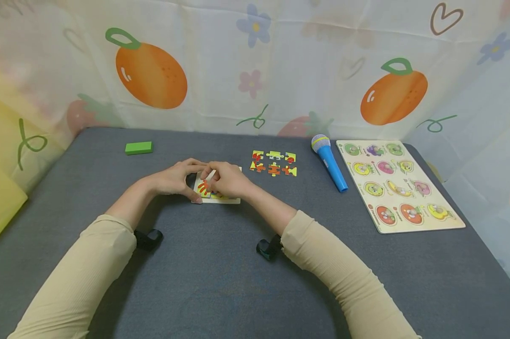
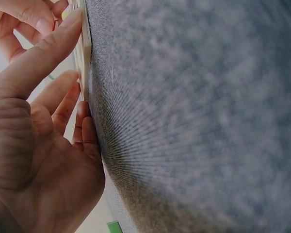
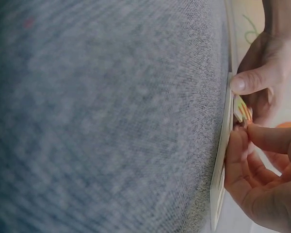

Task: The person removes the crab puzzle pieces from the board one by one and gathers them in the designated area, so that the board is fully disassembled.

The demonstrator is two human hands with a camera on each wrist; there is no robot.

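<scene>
A small wooden puzzle board with a pale frame lies flat on the table between both hands. My left hand holds its left side, the thumb on the near left corner and the fingers toward the far edge. In the right wrist view, my right hand pinches a yellow puzzle piece with red marks, tilted up over the board. From the head, that hand hides much of the board. Several loose jigsaw pieces in yellow and red lie in two rows to the right.
A green block lies at the back left. Right of the loose pieces is a blue toy microphone, then a large fruit puzzle board. A printed curtain hangs behind the grey table.
</scene>
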